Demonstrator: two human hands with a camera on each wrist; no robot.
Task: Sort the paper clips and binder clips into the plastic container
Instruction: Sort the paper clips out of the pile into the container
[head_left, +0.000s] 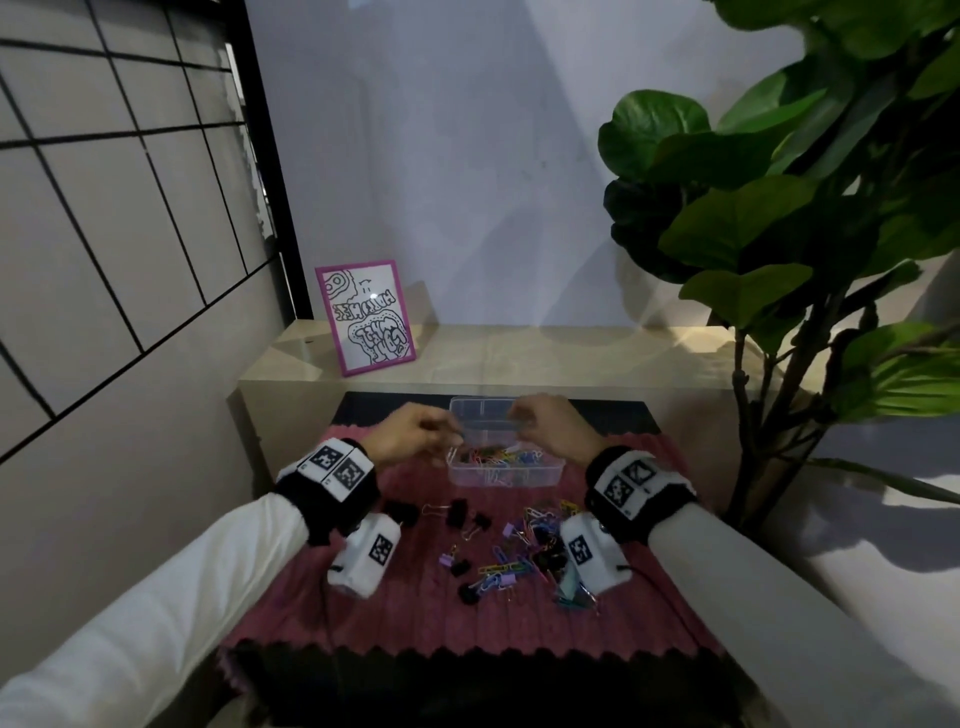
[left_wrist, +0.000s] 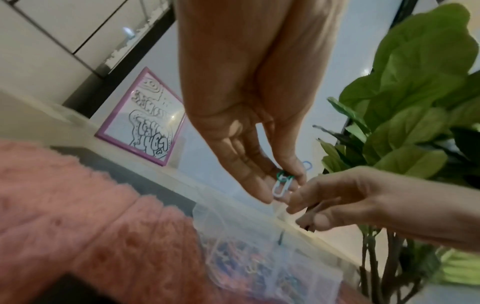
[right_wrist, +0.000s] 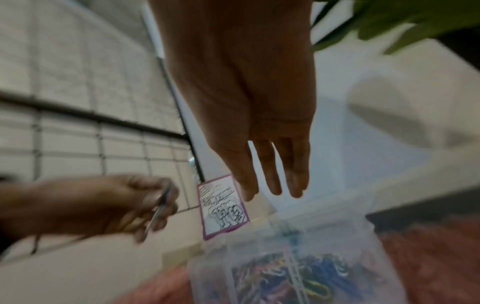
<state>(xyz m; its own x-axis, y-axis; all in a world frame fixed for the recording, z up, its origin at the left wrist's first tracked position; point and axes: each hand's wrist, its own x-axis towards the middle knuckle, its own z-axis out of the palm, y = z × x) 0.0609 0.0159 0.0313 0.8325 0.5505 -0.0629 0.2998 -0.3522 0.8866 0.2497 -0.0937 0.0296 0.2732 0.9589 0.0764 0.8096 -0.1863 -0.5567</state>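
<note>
risk: linked paper clips (left_wrist: 281, 184) pinched in left hand (head_left: 410, 432) over plastic container (head_left: 506, 475) may drop tangled or miss. right hand (head_left: 550, 426) fingers look relaxed, maybe holding sth dark; can't tell. counts: 1 container, 2-3 held clips, loose pile (head_left: 519, 551) uncountable.

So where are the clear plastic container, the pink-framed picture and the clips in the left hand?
plastic container (head_left: 506, 474), head view, near wall.
pink-framed picture (head_left: 365, 318), head view, drawing's middle.
paper clips (left_wrist: 281, 184), left wrist view, white clip's loop, pinched by left hand (left_wrist: 249, 131).
</note>
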